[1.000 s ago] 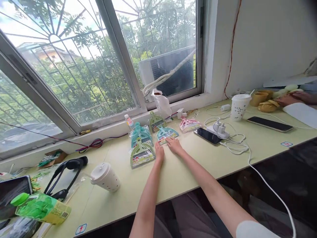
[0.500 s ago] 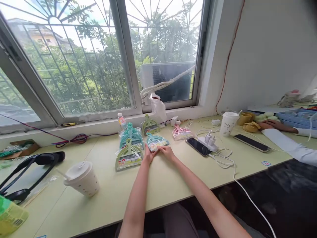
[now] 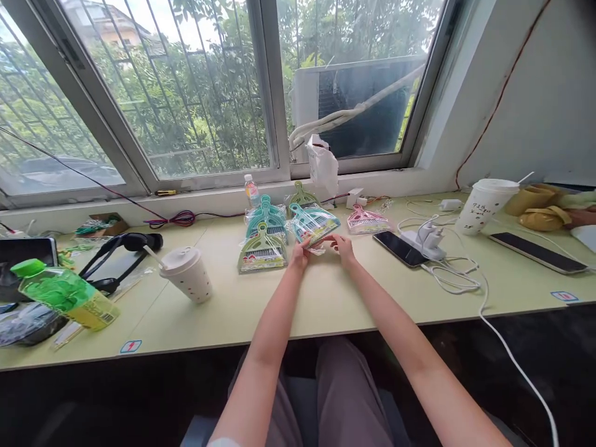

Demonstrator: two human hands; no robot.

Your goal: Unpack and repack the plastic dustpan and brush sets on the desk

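While you sit with your forearms over the table [image 3: 326, 301], the paper cup [image 3: 187, 277] stands near its front, well to the left of your hands. Your left hand [image 3: 299, 256] is closed on the near left corner of the teal dustpan set [image 3: 316, 223], thumb over the wrapper. Your right hand [image 3: 343, 249] is loosely open at the near right edge, thumb and fingers parted; whether the fingertips touch the film, you cannot tell from this view. The set tilts between your hands, handle away from you.

It looks light, a fairly stiff plastic pan with softer bristles, but the loose clear film may slide under your fingers. Pinch through to the rigid rim at both sides rather than the slack film, which could tear; the handle also looks like a firm hold.

Just left of it lies a green dustpan set [image 3: 263, 253], with teal packs [image 3: 266, 216] behind. To the right are the phone [image 3: 399, 248] and, farther back, a pink set [image 3: 367, 221]. Beyond your set lies another green pack [image 3: 302, 195], with the white bag [image 3: 323, 166] by the window.
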